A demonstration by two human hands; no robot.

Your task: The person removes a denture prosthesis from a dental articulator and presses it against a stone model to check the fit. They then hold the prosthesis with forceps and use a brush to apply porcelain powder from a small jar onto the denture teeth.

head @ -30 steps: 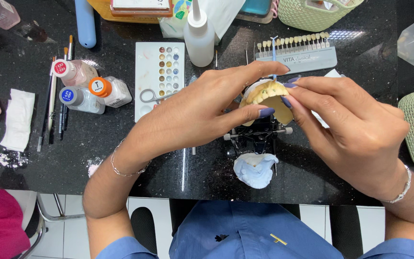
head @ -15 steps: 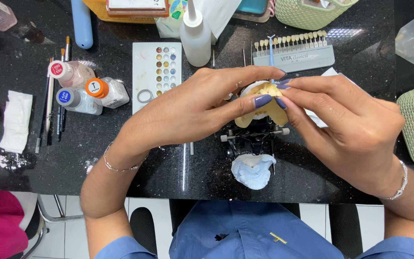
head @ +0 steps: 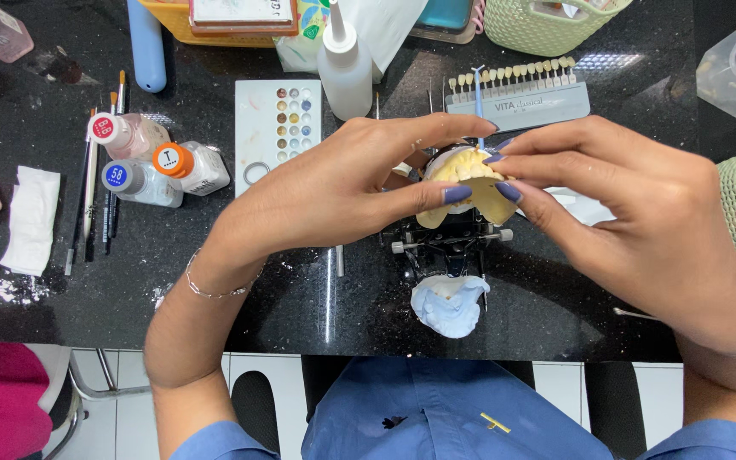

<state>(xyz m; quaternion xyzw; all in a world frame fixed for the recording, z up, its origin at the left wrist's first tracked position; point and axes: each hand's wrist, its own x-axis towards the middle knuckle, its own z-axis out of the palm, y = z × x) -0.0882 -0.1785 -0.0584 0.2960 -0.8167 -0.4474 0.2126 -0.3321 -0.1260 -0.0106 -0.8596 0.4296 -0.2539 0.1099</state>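
- The pale yellow plaster dental cast (head: 467, 175) sits pinched between both hands, right above the black metal articulator frame (head: 449, 243) on the speckled black surface (head: 215, 315).
- Left hand (head: 342, 192) is wrapped over the cast from the left, thumb and fingers closed on its edge.
- Right hand (head: 641, 221) comes in from the right, fingertips gripping the cast's other side, and a thin blue-handled tab (head: 478, 111) pokes up just past those fingertips. Can't tell which fingers hold it.
- Just below the hands, nearer the body, there's a light blue plaster base (head: 449, 305) at the foot of the frame.
- Beyond the right hand's fingertips: a grey tooth shade guide with a row of small tooth samples (head: 517, 94).
- Beyond the left hand: a white squeeze bottle (head: 344, 72) and a white mixing palette with small colour wells (head: 276, 132).
- Further out to the left of the left hand: three little capped bottles (head: 151, 162), some brushes (head: 100, 179) and a folded white tissue (head: 31, 217).
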